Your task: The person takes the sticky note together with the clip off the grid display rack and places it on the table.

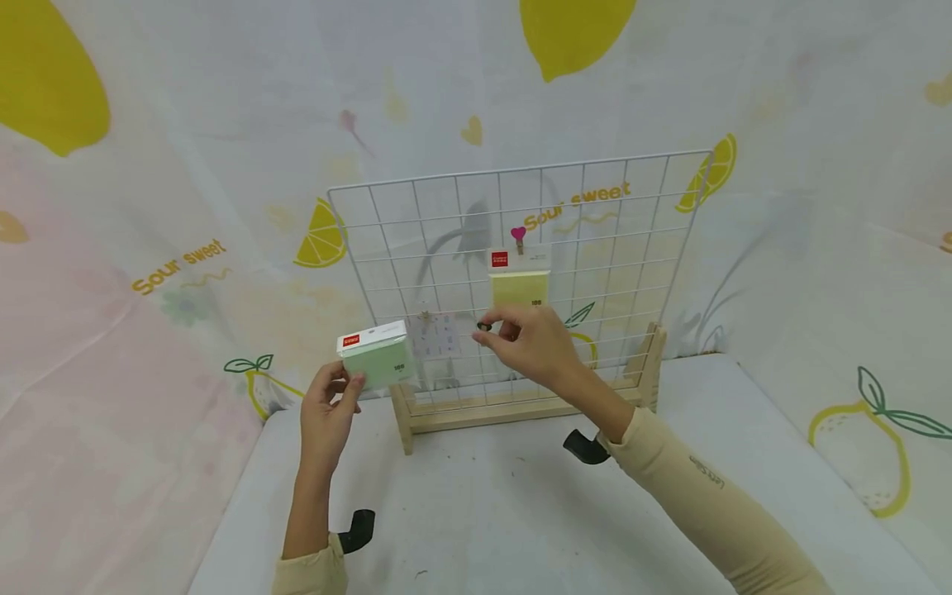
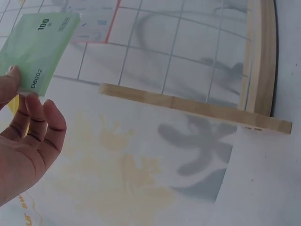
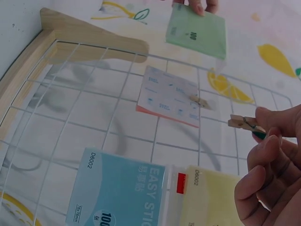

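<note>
My left hand [image 1: 327, 413] holds a pack of green sticky notes [image 1: 379, 362] by its lower edge, thumb in front, at the left side of a white wire grid [image 1: 476, 281]. Between thumb and forefinger, my right hand [image 1: 531, 343] pinches a small wooden clothespin [image 3: 242, 123] with a green part. The clothespin is in front of the grid. A pack of yellow sticky notes [image 1: 519, 287] hangs there under a pink heart clothespin [image 1: 518, 237]. In the right wrist view a blue pack [image 3: 115, 188] lies beside the yellow one; the right hand hides it in the head view.
A white printed pad [image 3: 169, 96] is clipped to the grid by another wooden clothespin [image 3: 201, 101]. The grid stands in a wooden base [image 1: 491, 417] on a white table [image 1: 476, 512], before a lemon-print backdrop [image 1: 223, 107].
</note>
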A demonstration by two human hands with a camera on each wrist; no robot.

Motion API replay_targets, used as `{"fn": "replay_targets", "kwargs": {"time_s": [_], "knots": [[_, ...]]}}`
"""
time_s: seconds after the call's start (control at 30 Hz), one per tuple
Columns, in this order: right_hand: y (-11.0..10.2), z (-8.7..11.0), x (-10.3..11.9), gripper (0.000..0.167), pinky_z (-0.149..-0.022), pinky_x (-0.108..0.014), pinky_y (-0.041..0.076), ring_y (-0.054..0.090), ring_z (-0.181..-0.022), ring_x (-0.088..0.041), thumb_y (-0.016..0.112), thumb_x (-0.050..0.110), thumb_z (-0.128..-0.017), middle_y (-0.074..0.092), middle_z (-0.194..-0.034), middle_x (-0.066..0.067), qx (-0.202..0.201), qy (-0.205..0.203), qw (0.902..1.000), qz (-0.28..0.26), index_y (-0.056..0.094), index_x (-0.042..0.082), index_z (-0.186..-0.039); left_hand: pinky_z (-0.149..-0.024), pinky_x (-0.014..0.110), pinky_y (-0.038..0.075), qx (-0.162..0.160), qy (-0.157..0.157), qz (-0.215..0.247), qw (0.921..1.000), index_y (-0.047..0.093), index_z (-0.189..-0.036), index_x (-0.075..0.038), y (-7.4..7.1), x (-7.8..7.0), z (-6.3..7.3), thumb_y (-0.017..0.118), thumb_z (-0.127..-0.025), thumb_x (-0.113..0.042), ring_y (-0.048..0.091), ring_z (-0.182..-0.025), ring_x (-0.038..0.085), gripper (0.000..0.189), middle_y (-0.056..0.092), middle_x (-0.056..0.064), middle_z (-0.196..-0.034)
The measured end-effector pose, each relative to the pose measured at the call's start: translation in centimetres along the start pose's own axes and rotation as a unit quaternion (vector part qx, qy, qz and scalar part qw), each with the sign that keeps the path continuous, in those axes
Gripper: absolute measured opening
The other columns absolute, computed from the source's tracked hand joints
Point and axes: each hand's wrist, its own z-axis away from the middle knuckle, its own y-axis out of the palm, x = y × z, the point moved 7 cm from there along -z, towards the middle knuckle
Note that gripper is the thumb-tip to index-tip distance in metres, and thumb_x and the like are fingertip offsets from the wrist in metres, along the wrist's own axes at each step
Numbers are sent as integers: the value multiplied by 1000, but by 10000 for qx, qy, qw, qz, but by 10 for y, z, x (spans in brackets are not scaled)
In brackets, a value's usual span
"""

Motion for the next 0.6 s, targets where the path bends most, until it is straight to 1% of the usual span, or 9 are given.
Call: {"fn": "replay_targets", "kwargs": {"time_s": [0.2,0.23,0.37,0.47,0.6], "knots": [[0,7,-1,14,-45,-26,37,47,-49,-5,80,20,-85,53,-56,12,29,22,10000,-15,76,9,-93,-60,19,46,-24,-125,-67,9999,61,-120,-4,-2,2,3,63,-97,-7,56,-82,16,24,57,3,-104],[-1,8,-1,14,-45,-26,37,47,-49,-5,80,20,-85,53,-56,12,24,13,10000,-18,76,10,-93,-60,20,46,-29,-135,-86,9999,61,-120,-3,-2,0,4,63,-97,-6,56,-82,17,24,57,4,-104],[-3,15,0,14,-46,-27,39,47,-51,-5,79,21,-85,54,-58,13,3,-3,10000,-45,76,9,-93,-60,19,46,-47,-123,-166,9998,60,-118,2,-2,-16,10,62,-96,-1,56,-81,17,22,58,7,-103],[-4,21,-1,15,-47,-27,40,48,-51,-5,79,21,-85,54,-59,13,33,73,9999,-82,76,9,-94,-60,18,46,-30,-53,-181,9998,59,-117,5,-4,-26,13,62,-96,0,56,-83,14,22,59,8,-102],[-4,29,-5,16,-46,-26,39,47,-51,-6,80,20,-84,54,-58,13,102,299,9991,-286,76,8,-95,-59,17,45,-35,-38,-191,9998,59,-117,6,-6,-25,16,62,-96,0,55,-81,13,22,58,9,-101]]}}
